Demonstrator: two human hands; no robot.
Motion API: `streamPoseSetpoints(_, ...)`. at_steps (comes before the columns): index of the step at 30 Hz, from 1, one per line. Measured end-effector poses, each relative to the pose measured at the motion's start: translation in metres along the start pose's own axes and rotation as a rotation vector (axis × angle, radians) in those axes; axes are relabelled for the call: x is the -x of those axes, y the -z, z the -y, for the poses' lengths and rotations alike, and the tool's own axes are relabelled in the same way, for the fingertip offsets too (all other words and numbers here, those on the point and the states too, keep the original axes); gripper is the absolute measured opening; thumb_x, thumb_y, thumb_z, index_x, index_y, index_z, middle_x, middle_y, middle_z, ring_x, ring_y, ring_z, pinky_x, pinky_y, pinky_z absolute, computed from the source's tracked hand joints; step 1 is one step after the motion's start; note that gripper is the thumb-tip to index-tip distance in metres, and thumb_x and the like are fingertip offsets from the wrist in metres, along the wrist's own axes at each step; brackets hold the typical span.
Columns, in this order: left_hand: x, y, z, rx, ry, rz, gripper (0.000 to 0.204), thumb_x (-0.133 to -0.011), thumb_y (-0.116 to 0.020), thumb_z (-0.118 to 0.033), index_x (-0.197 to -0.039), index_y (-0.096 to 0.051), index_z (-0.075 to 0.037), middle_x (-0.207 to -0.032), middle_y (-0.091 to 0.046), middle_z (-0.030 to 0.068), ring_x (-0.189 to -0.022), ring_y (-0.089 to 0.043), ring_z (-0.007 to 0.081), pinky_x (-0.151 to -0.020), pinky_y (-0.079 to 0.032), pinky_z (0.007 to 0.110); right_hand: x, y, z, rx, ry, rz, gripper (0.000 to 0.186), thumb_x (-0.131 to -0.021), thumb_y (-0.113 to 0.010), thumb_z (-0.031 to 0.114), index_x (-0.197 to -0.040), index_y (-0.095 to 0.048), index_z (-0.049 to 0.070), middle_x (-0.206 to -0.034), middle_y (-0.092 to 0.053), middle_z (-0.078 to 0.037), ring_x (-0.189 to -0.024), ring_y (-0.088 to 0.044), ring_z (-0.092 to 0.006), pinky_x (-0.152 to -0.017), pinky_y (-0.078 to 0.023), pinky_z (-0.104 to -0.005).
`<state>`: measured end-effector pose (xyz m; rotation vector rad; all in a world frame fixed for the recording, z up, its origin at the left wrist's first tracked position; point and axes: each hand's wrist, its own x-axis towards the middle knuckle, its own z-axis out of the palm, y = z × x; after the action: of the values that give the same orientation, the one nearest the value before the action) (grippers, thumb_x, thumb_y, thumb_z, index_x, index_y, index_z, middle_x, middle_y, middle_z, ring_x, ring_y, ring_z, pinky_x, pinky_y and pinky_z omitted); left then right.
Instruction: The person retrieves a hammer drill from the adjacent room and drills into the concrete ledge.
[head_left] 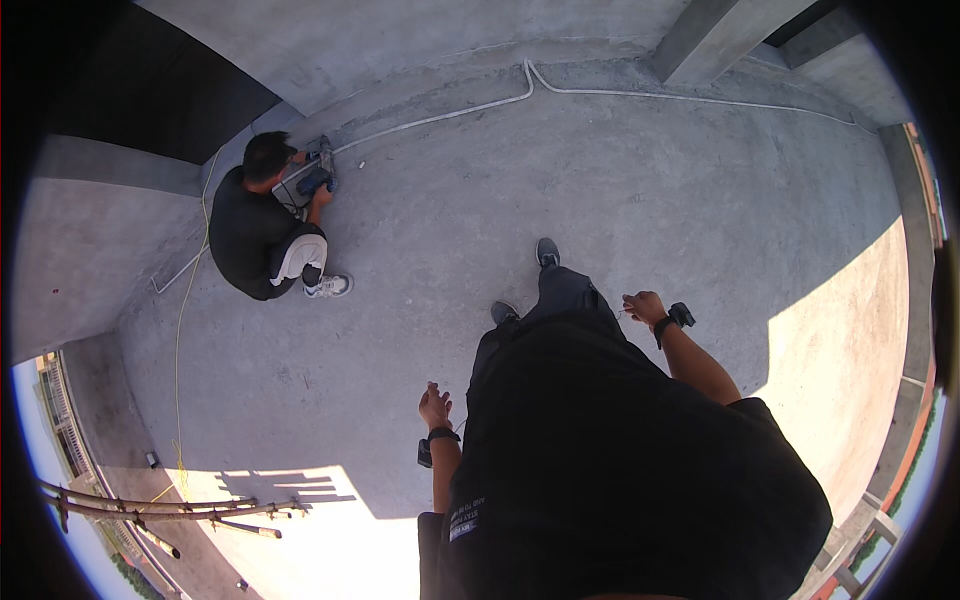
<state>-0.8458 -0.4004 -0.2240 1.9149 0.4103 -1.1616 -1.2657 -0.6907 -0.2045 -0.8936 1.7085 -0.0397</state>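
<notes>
My left hand (435, 407) hangs at my left side, its fingers loosely bent and the thumb apart; I make out nothing held in it. A faint thin strand shows by its wrist, too fine to name. Out to my right, my right hand (646, 307) is curled with its fingertips pinched together. Something thin and pale shows at those fingertips, too small to name. Each wrist wears a black strap with a small dark device, one on the left (426, 453) and one on the right (682, 315). Neither hand touches the floor or walls.
A person (245, 225) squats at the far left, holding a blue power tool (318, 180) near the wall. White conduit (440, 117) runs along the wall's foot. A yellow cord (181, 350) trails across the concrete floor (430, 230). Bamboo poles (170, 510) lie lower left.
</notes>
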Motion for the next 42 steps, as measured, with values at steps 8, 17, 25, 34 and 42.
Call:
streamPoseSetpoints(8,0.0014,-0.0018,-0.0020,-0.007,-0.005,-0.009,0.044,-0.081,-0.049,-0.041,-0.106,-0.051,-0.004,-0.101,-0.051,0.0069,-0.083,-0.055,0.0178,-0.059,-0.041,0.026,-0.0003,0.0010,0.0003,-0.006,0.005,-0.022,0.030,-0.076,-0.058,0.029,-0.079,-0.057,0.000,-0.079,-0.060,-0.007,-0.068,-0.057,-0.0144,-0.059,-0.045,-0.0268)
streamPoseSetpoints(17,0.0015,-0.0022,-0.0013,-0.003,0.002,-0.011,0.043,-0.081,-0.049,-0.041,-0.106,-0.051,-0.006,-0.102,-0.050,0.0066,-0.083,-0.055,0.0182,-0.060,-0.041,0.027,0.0018,0.0016,0.0030,0.001,0.002,-0.021,0.029,-0.076,-0.058,0.029,-0.079,-0.057,0.000,-0.079,-0.060,-0.007,-0.069,-0.057,-0.0148,-0.059,-0.046,-0.0273)
streamPoseSetpoints(25,0.0041,-0.0052,-0.0029,-0.001,-0.001,-0.011,0.043,-0.081,-0.049,-0.041,-0.106,-0.051,-0.006,-0.101,-0.051,0.0065,-0.083,-0.054,0.0171,-0.061,-0.041,0.026,0.0023,0.0051,0.0049,-0.010,-0.003,-0.011,0.030,-0.076,-0.058,0.029,-0.080,-0.056,-0.001,-0.082,-0.061,-0.008,-0.072,-0.058,-0.0161,-0.062,-0.046,-0.0285)
streamPoseSetpoints(34,0.0044,-0.0054,-0.0010,-0.003,-0.024,-0.005,0.043,-0.081,-0.049,-0.041,-0.105,-0.052,-0.006,-0.100,-0.051,0.0060,-0.082,-0.055,0.0176,-0.059,-0.041,0.027,0.0014,0.0069,0.0061,-0.005,0.004,-0.001,0.030,-0.076,-0.058,0.029,-0.080,-0.057,-0.001,-0.081,-0.061,-0.008,-0.071,-0.058,-0.0155,-0.060,-0.046,-0.0277)
streamPoseSetpoints(42,0.0085,-0.0063,-0.0036,0.013,0.005,-0.011,0.043,-0.080,-0.051,-0.040,-0.104,-0.052,-0.004,-0.099,-0.051,0.0066,-0.083,-0.055,0.0184,-0.058,-0.041,0.026,-0.0025,0.0064,0.0039,-0.012,0.008,0.002,0.029,-0.076,-0.058,0.028,-0.079,-0.057,0.000,-0.078,-0.060,-0.007,-0.069,-0.058,-0.0145,-0.058,-0.046,-0.0266)
